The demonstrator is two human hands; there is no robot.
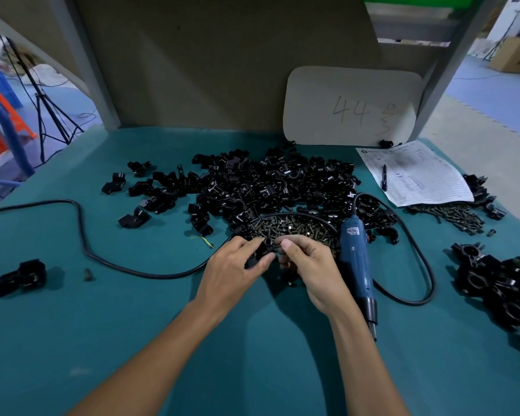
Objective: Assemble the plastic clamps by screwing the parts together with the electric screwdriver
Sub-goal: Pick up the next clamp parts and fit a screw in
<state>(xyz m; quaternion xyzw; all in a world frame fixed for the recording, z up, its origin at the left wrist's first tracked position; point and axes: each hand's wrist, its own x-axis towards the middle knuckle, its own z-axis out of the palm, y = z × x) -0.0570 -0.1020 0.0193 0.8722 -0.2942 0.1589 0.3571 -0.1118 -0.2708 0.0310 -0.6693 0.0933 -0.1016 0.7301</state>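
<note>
Head camera looks down at a green table (132,340). Both hands meet in the middle, just in front of a heap of small screws (294,228). The left hand (234,265) and the right hand (309,265) hold one black clamp part (267,244) between them, a little above the table. The left fingers (261,261) curl round it from below and from the side. The right thumb and fingers pinch it from the other side. Whether a screw is in the right fingers too, I cannot tell.

The blue electric screwdriver (357,259) lies on the table just beside the right hand, with its tip toward the person. No hand touches it. Its black cord (81,235) runs off to the left and also bends round the heap of screws.

Behind the screws sits a big pile of loose black clamp parts (270,181). At the right edge lies a heap of bigger black clamps (499,283). One more black clamp (18,277) lies alone at the far left, with a single screw (87,274) near it.

A paper sheet (418,175) with a pen (384,177) on it lies at the back right. It partly covers a second heap of screws (451,216). A pale board (351,106) marked "44" leans against the wall behind.
</note>
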